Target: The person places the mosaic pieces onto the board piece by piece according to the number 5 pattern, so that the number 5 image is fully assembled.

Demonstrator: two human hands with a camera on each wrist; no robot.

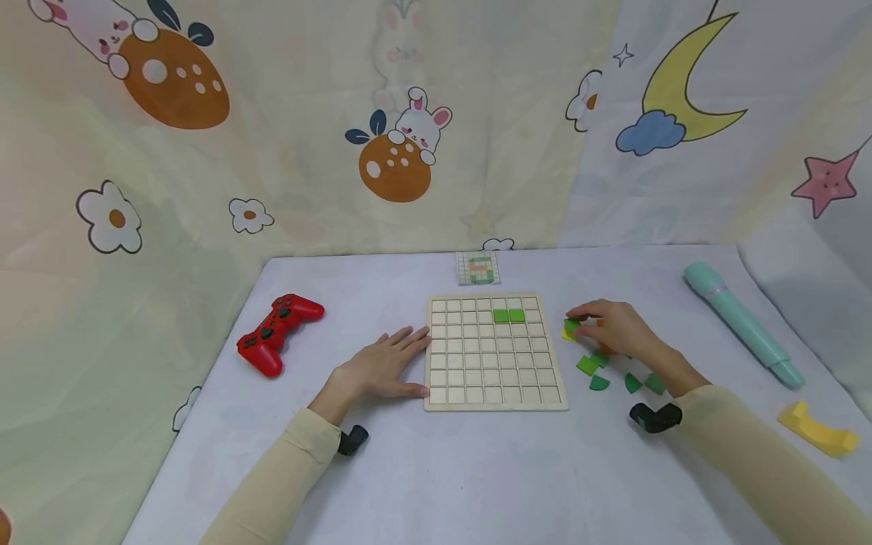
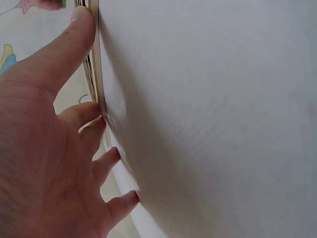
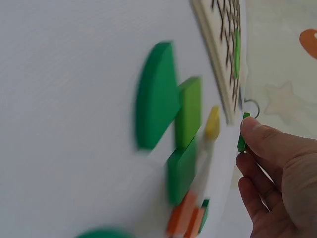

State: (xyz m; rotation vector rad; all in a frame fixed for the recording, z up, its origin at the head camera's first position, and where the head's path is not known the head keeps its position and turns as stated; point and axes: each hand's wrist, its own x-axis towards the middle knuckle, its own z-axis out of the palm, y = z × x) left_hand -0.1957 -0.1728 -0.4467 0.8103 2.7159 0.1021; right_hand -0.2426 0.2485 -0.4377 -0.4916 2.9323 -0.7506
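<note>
A wooden grid board [image 1: 492,363] lies flat on the table, with two light green square tiles [image 1: 509,316] in its upper cells. My left hand [image 1: 384,367] has its fingers spread, and its thumb and fingertips touch the board's left edge. In the left wrist view the left hand [image 2: 44,148] is seen palm side against that edge. Right of the board, my right hand [image 1: 620,327] pinches a green tile [image 3: 242,134] between thumb and fingers. Below it lie loose pieces: a yellow one [image 3: 213,124], green quarter-rounds [image 1: 599,383], a light green square [image 1: 587,365] and orange pieces [image 3: 183,213].
A small pattern card [image 1: 478,269] lies behind the board. At the left is a red game controller [image 1: 278,333]. On the right lie a mint-green microphone-shaped object [image 1: 742,322] and a yellow curved block [image 1: 817,430]. A patterned cloth [image 1: 300,151] hangs behind the table.
</note>
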